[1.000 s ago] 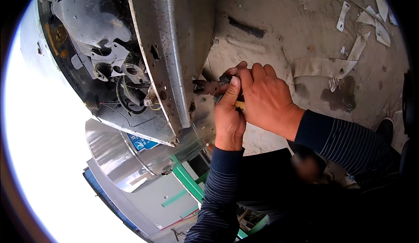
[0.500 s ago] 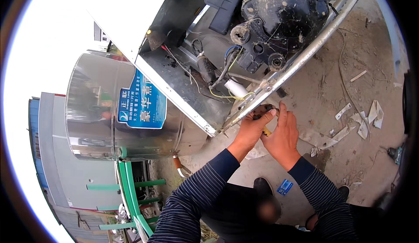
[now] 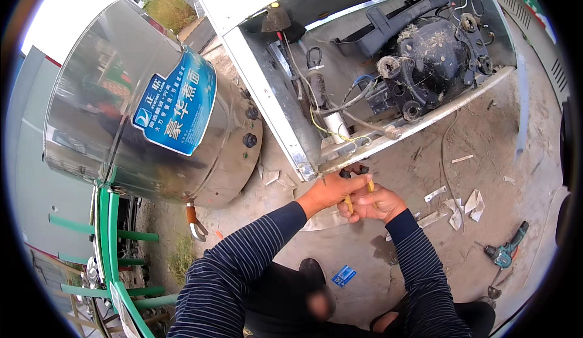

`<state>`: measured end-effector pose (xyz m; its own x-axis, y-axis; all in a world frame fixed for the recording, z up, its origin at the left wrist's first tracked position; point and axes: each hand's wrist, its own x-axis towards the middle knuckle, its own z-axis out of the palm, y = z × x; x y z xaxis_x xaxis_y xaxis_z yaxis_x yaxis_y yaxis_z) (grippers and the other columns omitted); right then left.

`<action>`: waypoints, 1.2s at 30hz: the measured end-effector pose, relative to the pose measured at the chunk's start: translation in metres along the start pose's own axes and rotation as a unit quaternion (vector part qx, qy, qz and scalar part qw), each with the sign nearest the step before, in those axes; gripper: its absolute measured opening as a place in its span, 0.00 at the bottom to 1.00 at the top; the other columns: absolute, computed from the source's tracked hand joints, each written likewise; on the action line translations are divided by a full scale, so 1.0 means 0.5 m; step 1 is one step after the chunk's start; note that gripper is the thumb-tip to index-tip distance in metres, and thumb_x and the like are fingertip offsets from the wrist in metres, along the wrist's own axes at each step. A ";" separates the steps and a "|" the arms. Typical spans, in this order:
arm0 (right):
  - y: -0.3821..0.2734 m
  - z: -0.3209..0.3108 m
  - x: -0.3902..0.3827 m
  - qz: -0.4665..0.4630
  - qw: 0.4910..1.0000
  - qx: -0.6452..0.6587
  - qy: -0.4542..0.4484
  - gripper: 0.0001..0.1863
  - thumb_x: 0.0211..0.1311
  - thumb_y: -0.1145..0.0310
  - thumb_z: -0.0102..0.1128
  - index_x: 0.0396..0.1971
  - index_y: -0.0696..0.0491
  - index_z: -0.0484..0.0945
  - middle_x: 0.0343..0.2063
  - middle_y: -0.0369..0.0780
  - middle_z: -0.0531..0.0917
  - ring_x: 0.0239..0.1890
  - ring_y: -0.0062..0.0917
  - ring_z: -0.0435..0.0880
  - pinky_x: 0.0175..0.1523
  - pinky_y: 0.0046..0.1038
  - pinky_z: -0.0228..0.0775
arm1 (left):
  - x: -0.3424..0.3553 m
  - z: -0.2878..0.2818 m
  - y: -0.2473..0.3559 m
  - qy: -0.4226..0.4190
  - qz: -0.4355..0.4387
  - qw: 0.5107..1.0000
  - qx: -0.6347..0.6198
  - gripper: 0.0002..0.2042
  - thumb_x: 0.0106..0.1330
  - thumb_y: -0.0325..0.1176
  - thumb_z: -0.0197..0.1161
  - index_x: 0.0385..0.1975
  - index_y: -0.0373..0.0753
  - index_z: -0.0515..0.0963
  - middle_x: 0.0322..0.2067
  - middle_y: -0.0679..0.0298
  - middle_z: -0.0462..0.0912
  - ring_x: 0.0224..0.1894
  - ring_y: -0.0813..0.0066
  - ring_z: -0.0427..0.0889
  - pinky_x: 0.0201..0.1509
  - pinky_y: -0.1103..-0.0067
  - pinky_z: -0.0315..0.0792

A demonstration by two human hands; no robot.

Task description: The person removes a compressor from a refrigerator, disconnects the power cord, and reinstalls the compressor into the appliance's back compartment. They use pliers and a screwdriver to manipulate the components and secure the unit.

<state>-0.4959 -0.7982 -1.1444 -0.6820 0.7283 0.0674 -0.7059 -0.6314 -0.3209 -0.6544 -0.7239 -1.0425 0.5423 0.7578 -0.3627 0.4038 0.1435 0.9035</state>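
Note:
My left hand (image 3: pixel 331 191) and my right hand (image 3: pixel 379 202) are closed together on yellow-handled pliers (image 3: pixel 348 203), whose dark jaws point up beside the lower front corner of an open metal appliance cabinet (image 3: pixel 310 165). Inside the cabinet sit a dirty black compressor (image 3: pixel 434 56), loose wires (image 3: pixel 343 138) and a white cylindrical part (image 3: pixel 334 125). What lies between the jaws is too small to make out.
A large steel drum (image 3: pixel 79 125) with a blue label stands at the left beside a green metal frame (image 3: pixel 112 235). A cordless drill (image 3: pixel 504 253), a blue card (image 3: pixel 343 275) and paper scraps (image 3: pixel 473 204) lie on the dusty concrete floor (image 3: pixel 425 247).
The camera view has widened, showing more drum and cabinet. My right hand has turned from over my left to below and beside it, and more of the yellow handles and the jaws now shows.

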 end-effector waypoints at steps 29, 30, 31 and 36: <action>0.018 0.070 -0.007 -0.018 0.986 -0.119 0.114 0.31 0.65 0.67 0.65 0.66 0.61 0.68 0.52 0.47 0.83 0.49 0.40 0.86 0.46 0.36 0.75 | -0.013 0.025 0.019 0.039 0.037 0.984 -0.169 0.20 0.64 0.32 0.73 0.51 0.32 0.75 0.41 0.60 0.82 0.44 0.71 0.84 0.50 0.72 0.81; 0.029 0.075 0.004 -0.073 0.918 -0.305 0.242 0.33 0.64 0.68 0.66 0.66 0.62 0.67 0.52 0.48 0.82 0.49 0.42 0.84 0.47 0.37 0.74 | -0.010 0.018 0.015 0.038 0.055 0.987 -0.149 0.21 0.64 0.34 0.74 0.52 0.33 0.75 0.43 0.61 0.82 0.46 0.71 0.83 0.53 0.71 0.79; 0.043 0.102 0.022 -0.121 0.797 -0.472 0.357 0.35 0.63 0.68 0.66 0.67 0.63 0.65 0.52 0.49 0.81 0.49 0.44 0.83 0.48 0.39 0.73 | -0.005 0.013 0.006 0.036 0.071 0.988 -0.132 0.22 0.64 0.36 0.74 0.53 0.34 0.75 0.45 0.62 0.81 0.49 0.72 0.82 0.55 0.71 0.77; 0.097 0.127 0.041 -0.146 0.400 -0.716 0.554 0.47 0.54 0.70 0.72 0.72 0.66 0.57 0.52 0.54 0.73 0.55 0.49 0.71 0.59 0.47 0.64 | -0.048 -0.006 0.018 0.029 -0.064 0.997 0.012 0.37 0.64 0.66 0.66 0.57 0.37 0.76 0.53 0.56 0.82 0.59 0.66 0.77 0.57 0.62 0.73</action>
<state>-0.5565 -0.8307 -1.0987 0.4519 0.8871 0.0942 0.6485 -0.2542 -0.7175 -0.6661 -0.7390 -1.0251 0.4422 0.7692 -0.4613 0.4853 0.2274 0.8443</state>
